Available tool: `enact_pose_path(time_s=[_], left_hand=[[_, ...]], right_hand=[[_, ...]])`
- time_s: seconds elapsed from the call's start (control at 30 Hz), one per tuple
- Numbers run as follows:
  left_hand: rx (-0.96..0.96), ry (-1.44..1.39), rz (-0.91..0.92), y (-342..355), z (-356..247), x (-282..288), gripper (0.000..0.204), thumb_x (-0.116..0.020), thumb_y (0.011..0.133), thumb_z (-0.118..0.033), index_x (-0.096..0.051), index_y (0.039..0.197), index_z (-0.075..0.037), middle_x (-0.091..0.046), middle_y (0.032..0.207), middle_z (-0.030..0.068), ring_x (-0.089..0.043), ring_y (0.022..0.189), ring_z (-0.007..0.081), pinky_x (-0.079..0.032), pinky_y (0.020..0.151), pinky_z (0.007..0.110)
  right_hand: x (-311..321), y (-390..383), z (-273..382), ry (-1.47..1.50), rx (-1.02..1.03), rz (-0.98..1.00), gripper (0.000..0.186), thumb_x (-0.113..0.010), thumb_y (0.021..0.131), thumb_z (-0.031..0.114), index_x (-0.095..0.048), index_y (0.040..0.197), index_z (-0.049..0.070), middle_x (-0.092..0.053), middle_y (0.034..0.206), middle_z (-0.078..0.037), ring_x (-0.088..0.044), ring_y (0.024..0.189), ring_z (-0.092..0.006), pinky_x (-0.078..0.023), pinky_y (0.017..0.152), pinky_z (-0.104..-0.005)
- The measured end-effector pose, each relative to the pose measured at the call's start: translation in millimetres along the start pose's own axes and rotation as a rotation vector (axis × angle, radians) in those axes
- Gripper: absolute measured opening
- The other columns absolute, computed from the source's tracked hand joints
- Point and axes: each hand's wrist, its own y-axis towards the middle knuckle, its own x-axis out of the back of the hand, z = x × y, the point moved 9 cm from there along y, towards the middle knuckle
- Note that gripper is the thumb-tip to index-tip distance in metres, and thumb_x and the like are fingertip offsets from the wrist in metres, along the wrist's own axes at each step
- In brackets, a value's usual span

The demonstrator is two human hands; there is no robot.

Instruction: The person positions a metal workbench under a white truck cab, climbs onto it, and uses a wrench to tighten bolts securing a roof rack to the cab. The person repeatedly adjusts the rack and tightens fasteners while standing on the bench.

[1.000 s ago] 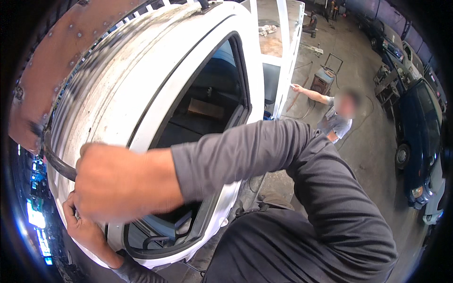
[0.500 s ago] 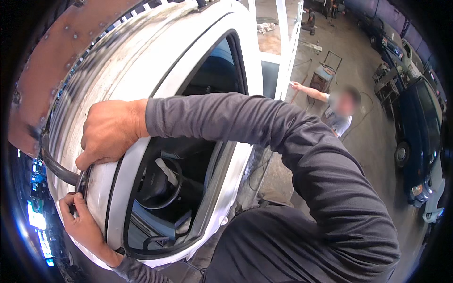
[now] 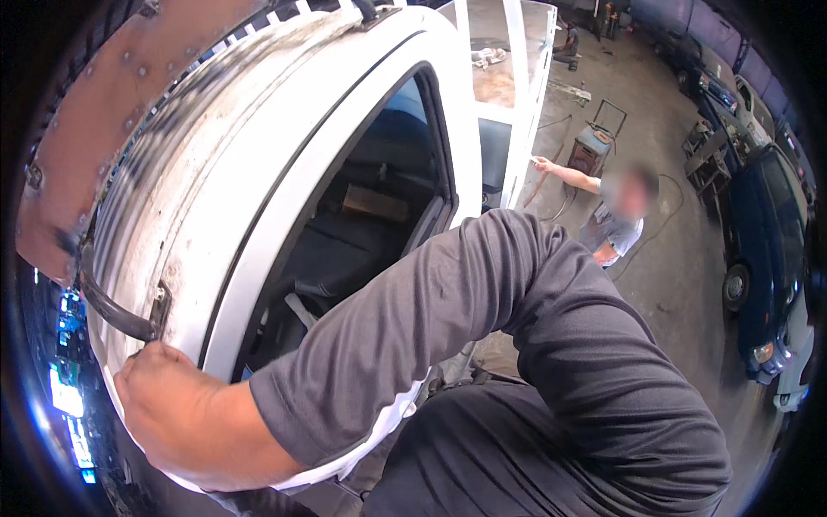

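Note:
My right hand reaches across my body to the near front roof edge of a white car. It is closed at the foot of a black curved bar, like a roof rack bar; whatever its fingers grip is hidden under the hand. Just beyond the fingers a small dark bracket with a metal fitting shows on the dirty white roof. My left hand is hidden behind the right one; only a dark bit of its sleeve shows at the lower edge.
A person stands right, one hand on the open white door. Behind are a wheeled machine and cables on the floor. A dark blue vehicle stands far right. A rusty brown panel lies beyond the roof.
My right hand has moved from the roof beyond the bar's foot toward me, down to its near side. It now covers where my left hand was, and the bracket has come into sight.

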Motion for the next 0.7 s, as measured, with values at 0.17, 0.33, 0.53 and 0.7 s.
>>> enact_pose_path(time_s=[0.17,0.33,0.53,0.7], left_hand=[[-0.065,0.006,0.042,22.3,5.0,-47.8,0.021,-0.073,0.096,-0.016,-0.068,0.109,0.0,-0.073,0.103,0.0086,-0.065,0.098,0.0164,-0.05,0.092,0.031],[-0.03,0.191,0.008,18.1,4.8,-1.7,0.018,-0.071,0.097,-0.014,-0.068,0.108,0.0,-0.073,0.102,0.0077,-0.065,0.097,0.0162,-0.049,0.093,0.03],[-0.088,0.221,0.024,32.7,-5.4,-18.3,0.019,-0.071,0.098,-0.014,-0.068,0.109,0.001,-0.072,0.104,0.0079,-0.064,0.097,0.017,-0.049,0.094,0.033],[-0.1,0.166,0.046,34.0,-10.7,-21.9,0.018,-0.069,0.1,-0.013,-0.066,0.11,0.001,-0.071,0.104,0.0082,-0.063,0.097,0.0165,-0.049,0.092,0.032]], right_hand=[[-23.2,-46.5,-53.2,0.175,0.007,0.189,0.027,-0.068,0.088,0.029,-0.066,0.103,0.006,-0.069,0.096,-0.012,-0.069,0.095,-0.0294,-0.052,0.085,-0.0402],[-0.9,-158.6,-127.9,0.436,-0.166,0.34,0.04,-0.065,0.096,0.033,-0.062,0.121,0.003,-0.069,0.11,-0.018,-0.069,0.105,-0.0337,-0.053,0.092,-0.0413],[-133.1,-567.9,-143.8,0.422,-1.276,0.562,0.064,-0.062,0.101,0.046,-0.053,0.144,0.0,-0.065,0.132,-0.026,-0.064,0.121,-0.0398,-0.05,0.103,-0.0457],[-251.7,-777.3,68.0,0.884,-1.54,1.237,0.06,-0.059,0.093,0.057,-0.072,0.125,0.008,-0.068,0.133,-0.02,-0.062,0.126,-0.0373,-0.048,0.105,-0.0475]])
